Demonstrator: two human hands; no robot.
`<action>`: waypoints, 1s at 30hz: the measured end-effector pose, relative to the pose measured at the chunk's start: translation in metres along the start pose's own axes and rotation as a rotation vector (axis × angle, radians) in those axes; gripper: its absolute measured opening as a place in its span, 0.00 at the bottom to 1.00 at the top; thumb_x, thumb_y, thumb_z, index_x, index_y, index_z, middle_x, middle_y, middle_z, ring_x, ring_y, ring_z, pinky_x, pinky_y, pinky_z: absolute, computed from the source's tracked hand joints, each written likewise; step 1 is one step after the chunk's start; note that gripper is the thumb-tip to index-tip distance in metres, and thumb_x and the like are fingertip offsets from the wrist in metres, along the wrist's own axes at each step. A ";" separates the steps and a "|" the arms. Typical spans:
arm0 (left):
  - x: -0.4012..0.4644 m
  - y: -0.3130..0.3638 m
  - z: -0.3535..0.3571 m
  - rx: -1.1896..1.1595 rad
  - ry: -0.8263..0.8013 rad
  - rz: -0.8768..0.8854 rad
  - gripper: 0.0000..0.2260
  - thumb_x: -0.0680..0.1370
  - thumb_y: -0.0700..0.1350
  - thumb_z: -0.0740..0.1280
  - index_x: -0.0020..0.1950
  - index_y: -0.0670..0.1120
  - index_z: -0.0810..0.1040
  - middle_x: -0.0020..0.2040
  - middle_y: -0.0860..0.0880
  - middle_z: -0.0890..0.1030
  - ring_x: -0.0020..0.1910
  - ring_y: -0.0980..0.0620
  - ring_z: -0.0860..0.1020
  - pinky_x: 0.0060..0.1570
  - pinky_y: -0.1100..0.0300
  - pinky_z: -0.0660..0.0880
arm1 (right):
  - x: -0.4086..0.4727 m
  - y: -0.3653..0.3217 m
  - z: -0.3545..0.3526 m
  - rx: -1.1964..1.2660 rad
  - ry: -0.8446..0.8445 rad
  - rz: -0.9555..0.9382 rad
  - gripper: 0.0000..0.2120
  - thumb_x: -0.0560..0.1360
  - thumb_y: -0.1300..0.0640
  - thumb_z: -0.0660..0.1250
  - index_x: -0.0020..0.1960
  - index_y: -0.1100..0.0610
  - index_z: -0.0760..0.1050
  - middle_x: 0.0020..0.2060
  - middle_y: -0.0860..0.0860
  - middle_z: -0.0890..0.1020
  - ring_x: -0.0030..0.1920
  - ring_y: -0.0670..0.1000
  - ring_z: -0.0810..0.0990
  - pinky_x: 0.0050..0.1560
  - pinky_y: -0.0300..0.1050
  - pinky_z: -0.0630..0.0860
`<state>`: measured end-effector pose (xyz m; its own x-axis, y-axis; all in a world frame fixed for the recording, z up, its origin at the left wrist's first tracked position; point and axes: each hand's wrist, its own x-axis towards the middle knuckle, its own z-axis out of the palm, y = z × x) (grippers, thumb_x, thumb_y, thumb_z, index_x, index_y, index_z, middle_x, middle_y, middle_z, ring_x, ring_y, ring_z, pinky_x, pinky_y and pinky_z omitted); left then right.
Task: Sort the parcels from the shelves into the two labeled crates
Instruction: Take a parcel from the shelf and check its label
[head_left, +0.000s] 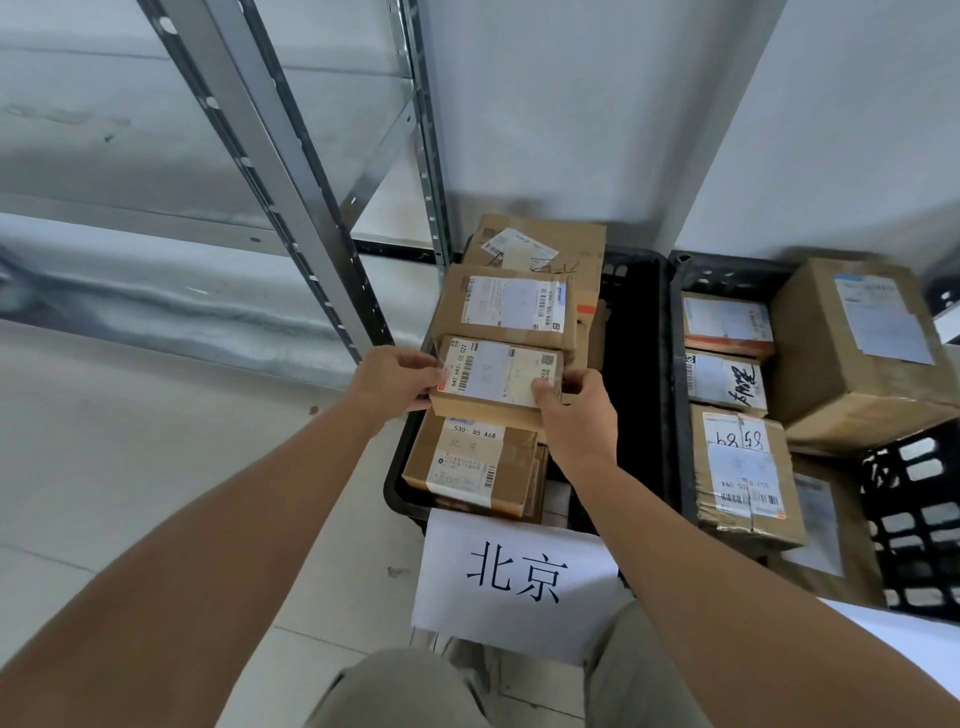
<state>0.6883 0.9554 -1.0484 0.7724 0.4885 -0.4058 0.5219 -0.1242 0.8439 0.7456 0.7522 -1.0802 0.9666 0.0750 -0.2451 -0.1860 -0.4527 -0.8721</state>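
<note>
Both hands, left hand and right hand, grip a small brown cardboard parcel over the black plastic crate signed 北京, already well stacked; the grey metal shelves at ten o'clock look bare, so sorting seems nearly finished.

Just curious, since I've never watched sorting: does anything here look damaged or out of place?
The parcel marked 8955 in the right crate has crumpled, torn lower corners. Otherwise nothing stands out.
</note>
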 end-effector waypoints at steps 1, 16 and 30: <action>0.001 -0.001 0.000 -0.009 -0.004 -0.002 0.06 0.77 0.38 0.72 0.53 0.40 0.82 0.47 0.47 0.85 0.45 0.53 0.85 0.39 0.64 0.81 | 0.001 0.001 0.000 0.003 0.000 0.004 0.14 0.79 0.46 0.67 0.61 0.49 0.70 0.56 0.46 0.79 0.50 0.46 0.79 0.46 0.44 0.78; -0.019 0.012 0.000 -0.196 -0.123 -0.047 0.11 0.78 0.41 0.72 0.59 0.42 0.79 0.50 0.46 0.87 0.50 0.49 0.86 0.57 0.51 0.80 | -0.006 0.002 -0.019 0.072 -0.024 -0.003 0.21 0.79 0.43 0.66 0.67 0.51 0.69 0.59 0.48 0.77 0.54 0.48 0.79 0.39 0.38 0.77; -0.038 0.041 0.050 -0.130 -0.319 0.014 0.09 0.80 0.38 0.67 0.60 0.41 0.80 0.54 0.45 0.86 0.53 0.49 0.85 0.57 0.52 0.81 | -0.008 0.012 -0.083 0.259 0.044 0.111 0.17 0.80 0.47 0.66 0.62 0.54 0.65 0.51 0.50 0.76 0.46 0.44 0.75 0.38 0.40 0.72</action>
<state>0.6980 0.8890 -1.0159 0.8640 0.1902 -0.4661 0.4760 -0.0073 0.8794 0.7504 0.6724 -1.0540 0.9434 -0.0034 -0.3315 -0.3246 -0.2139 -0.9214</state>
